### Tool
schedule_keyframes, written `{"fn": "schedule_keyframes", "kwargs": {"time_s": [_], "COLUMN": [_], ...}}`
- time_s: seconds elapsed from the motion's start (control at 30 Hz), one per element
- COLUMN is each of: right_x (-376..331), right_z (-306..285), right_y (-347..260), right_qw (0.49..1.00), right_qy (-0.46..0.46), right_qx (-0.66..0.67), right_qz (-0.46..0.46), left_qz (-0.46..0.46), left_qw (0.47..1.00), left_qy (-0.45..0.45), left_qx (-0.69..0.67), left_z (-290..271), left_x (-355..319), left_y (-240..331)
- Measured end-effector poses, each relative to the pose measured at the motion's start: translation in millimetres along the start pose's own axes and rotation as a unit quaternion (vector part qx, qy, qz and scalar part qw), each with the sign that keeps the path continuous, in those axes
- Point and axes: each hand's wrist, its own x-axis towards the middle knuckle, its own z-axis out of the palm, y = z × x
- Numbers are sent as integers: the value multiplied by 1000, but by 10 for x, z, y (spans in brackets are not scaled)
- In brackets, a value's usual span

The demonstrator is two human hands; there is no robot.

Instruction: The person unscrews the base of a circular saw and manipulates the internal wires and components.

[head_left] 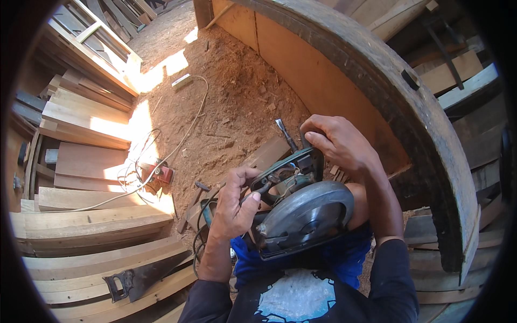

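A circular saw with a dark round guard and a teal-green body rests tilted over my lap. My left hand is closed on its left side, with the thumb and fingers around a part there. My right hand is closed at the far right end of the saw's metal base, fingers bent over its edge. Just left of that hand, a dark-shafted tool with a flat, shiny tip points away from me; its lower end is hidden behind the saw.
Stacked boards line the left, with a handsaw on the nearer ones. A red power tool, cords and a white power strip lie on the sawdust-covered floor. A workbench rises close on the right.
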Motion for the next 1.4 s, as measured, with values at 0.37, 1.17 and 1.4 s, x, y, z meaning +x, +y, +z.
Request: {"fn": "schedule_keyframes", "kwargs": {"time_s": [0.37,1.17,1.4], "right_x": [871,1115,986], "right_z": [382,1868,1923], "right_y": [764,3353,3552], "right_qw": [971,881,904], "right_qy": [-167,-358,-305], "right_qx": [-156,-247,-229], "right_qz": [64,184,194], "left_qz": [-79,-106,-80], "left_qw": [982,947,945], "left_qy": [-60,102,109], "left_qx": [-164,-284,-298], "left_z": [-23,171,121], "left_x": [-5,-268,-412], "left_y": [-70,-32,-162]}}
